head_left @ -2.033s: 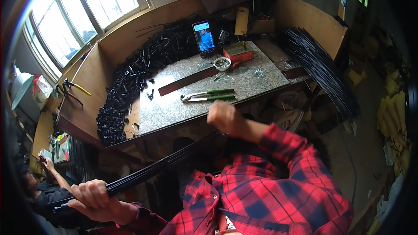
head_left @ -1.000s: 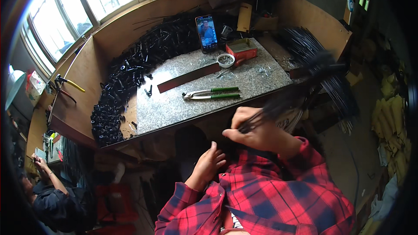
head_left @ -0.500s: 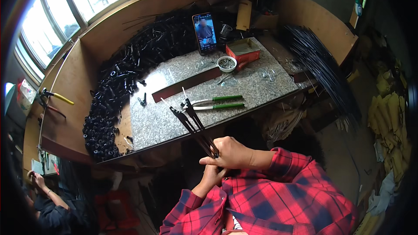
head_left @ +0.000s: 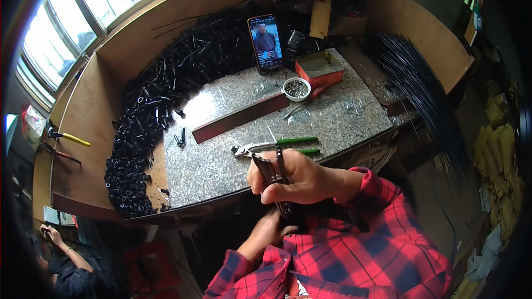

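A bundle of slim black umbrella ribs (head_left: 270, 173) stands upright in front of me, with thin pale tips showing at its top. My right hand (head_left: 302, 180) is closed around the bundle's upper part, thumb toward me. Lower down, my left hand (head_left: 265, 234) grips the same bundle near its bottom end; its fingers are partly hidden. Just beyond my right hand, green-handled pliers (head_left: 299, 140) lie on the speckled stone slab (head_left: 210, 174). Behind them a long dark red bar (head_left: 241, 118) rests on the slab.
A white bowl of small metal pieces (head_left: 297, 89), a red box (head_left: 320, 70) and a propped phone (head_left: 266, 44) stand at the back. Black tubular parts (head_left: 177, 72) heap up on the left. Long black rods (head_left: 413, 72) lie right. Another person (head_left: 72, 254) sits lower left.
My right hand has moved up along the ribs, from beside my left hand to near their tips, and now covers part of them. The view has shifted slightly.
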`<state>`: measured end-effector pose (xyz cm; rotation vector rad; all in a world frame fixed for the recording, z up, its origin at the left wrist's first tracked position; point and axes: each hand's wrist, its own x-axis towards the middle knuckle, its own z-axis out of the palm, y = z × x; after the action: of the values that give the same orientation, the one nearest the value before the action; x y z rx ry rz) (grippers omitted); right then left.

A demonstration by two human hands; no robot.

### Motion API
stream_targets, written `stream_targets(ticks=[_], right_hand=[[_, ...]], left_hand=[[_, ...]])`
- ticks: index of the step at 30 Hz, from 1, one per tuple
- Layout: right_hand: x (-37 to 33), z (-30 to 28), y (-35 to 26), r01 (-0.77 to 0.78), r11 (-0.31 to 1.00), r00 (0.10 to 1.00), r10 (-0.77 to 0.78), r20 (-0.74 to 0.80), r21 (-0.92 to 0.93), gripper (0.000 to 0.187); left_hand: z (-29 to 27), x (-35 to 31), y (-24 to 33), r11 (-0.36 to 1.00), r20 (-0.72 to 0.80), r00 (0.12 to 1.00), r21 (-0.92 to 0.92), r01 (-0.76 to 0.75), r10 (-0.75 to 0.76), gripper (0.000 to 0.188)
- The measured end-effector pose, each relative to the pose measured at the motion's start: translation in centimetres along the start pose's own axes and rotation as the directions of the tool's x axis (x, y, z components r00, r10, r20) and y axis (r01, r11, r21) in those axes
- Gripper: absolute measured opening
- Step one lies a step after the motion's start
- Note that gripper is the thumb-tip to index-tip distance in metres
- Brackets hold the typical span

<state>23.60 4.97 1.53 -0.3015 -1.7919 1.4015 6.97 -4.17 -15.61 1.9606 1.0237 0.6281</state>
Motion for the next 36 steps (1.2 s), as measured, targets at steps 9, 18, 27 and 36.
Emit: stream_targets(ticks=[9, 18, 27, 36], right_hand=[[0.0, -1.3, -1.2, -0.020, 0.989, 0.997, 0.008, 0.075, 0.150, 0.032], [0.8, -1.4, -2.6, -0.087, 0.990, 0.988, 0.100, 0.120, -0.109, 0.037], [0.6, -8.0, -1.8, -0.183, 0.951, 0.943, 0.241, 0.229, -0.247, 0.028], [5.5, -23.2, 5.9, 0.188, -0.330, 0.982, 0.069, 0.175, -0.925, 0.044]], left_hand=[[-13.6, 0.9, 10.8, 0.903, -0.436, 0.900, -0.378, -0.205, 0.022, 0.054], [-17.4, 5.4, 16.3, 0.760, -0.439, 0.885, -0.519, -0.391, 0.155, 0.081], [-19.7, 9.4, 8.2, 0.869, -0.666, 0.744, -0.335, -0.363, 0.054, 0.035], [-19.2, 19.1, -2.0, 0.989, -0.857, 0.500, 0.150, 0.002, 0.130, 0.020]])
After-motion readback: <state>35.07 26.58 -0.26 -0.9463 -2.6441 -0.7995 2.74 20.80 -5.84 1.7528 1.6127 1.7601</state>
